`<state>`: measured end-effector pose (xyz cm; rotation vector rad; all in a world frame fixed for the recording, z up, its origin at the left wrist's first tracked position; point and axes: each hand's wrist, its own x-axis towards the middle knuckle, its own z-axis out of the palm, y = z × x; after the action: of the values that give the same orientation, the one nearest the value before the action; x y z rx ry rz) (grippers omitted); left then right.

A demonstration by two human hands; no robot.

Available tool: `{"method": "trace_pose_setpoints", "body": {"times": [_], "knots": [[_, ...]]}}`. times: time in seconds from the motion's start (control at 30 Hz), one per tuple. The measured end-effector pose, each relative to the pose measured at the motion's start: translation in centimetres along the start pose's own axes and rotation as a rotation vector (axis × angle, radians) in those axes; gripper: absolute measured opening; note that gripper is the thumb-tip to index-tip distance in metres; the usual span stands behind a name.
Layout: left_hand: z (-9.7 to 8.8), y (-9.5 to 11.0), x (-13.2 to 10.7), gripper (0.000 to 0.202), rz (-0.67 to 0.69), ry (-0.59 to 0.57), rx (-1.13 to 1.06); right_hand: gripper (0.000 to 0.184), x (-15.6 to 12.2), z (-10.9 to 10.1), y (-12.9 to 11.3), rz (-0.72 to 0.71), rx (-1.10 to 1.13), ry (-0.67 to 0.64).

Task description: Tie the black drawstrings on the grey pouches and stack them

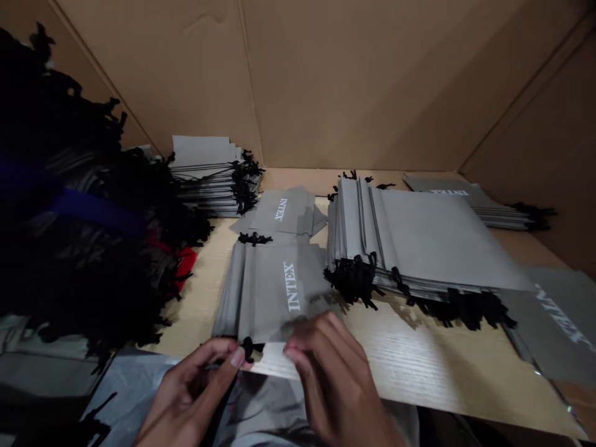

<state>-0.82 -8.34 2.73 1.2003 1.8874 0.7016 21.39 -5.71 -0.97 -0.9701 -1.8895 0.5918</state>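
A grey drawstring pouch [270, 292] with white INTEX lettering lies on top of a stack at the table's front edge. At its lower left corner is a black knotted cord [249, 349]. My left hand [200, 382] pinches this cord between thumb and index finger. Just to the right, my right hand [333, 379] is closed, thumb against fingertips, by the pouch's lower edge. Whatever it may hold between the fingertips is too small to make out. More grey pouches [284, 211] lie loosely behind the stack.
To the right stands a thick stack of grey pouches [442, 236] with black cord ends. Others lie at the back left [205, 180] and far right [554, 316]. A tall dark heap of corded pouches [93, 248] rises at left. Cardboard walls [349, 87] enclose the table [419, 366].
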Motion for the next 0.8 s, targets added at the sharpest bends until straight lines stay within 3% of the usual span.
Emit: {"method": "trace_pose_setpoints", "body": {"times": [0.13, 0.3, 0.47, 0.63, 0.8], "knots": [[-0.1, -1.0, -0.4, 0.064, -0.058, 0.048, 0.054, 0.020, 0.1, 1.3, -0.9, 0.045, 0.191, 0.049], [0.0, -2.9, -0.7, 0.067, -0.169, 0.078, -0.030, 0.030, 0.2, 2.7, -0.5, 0.068, 0.376, 0.033], [0.1, -1.5, -0.8, 0.058, -0.100, 0.045, -0.040, 0.036, 0.1, 2.8, -0.5, 0.050, 0.351, 0.020], [0.0, -0.4, -0.7, 0.045, 0.018, -0.058, -0.003, 0.037, 0.1, 3.0, -0.2, 0.007, 0.331, 0.057], [0.1, -0.4, -0.9, 0.040, 0.069, -0.044, 0.009, 0.032, 0.1, 3.2, -0.1, -0.024, 0.294, 0.114]]}}
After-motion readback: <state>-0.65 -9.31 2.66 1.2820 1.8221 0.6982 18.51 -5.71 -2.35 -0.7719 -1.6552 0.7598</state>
